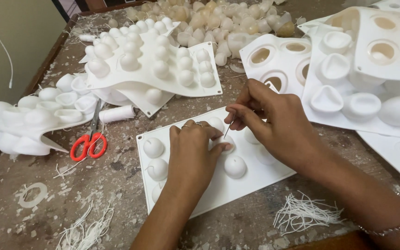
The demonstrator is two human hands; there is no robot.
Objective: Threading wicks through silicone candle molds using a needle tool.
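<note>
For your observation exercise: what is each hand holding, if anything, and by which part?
The right hand pinches a thin needle by its upper end. The left hand holds nothing, pressing its fingertips on a dome of the white mould.

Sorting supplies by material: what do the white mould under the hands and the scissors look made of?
White mould: probably silicone, matt; similar sheets nearby sag and curl. Scissors: bright metal blades, glossy red handles, likely plastic. Right hand pinches a thin pin, seemingly metal; left hand steadies a dome.

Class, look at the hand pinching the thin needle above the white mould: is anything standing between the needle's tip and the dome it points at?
Nothing visible. The right hand pinches the needle, whose tip ends at the dome on the white mould. The left hand lies beside that dome, fingertips touching it, not across the needle's path.
</note>
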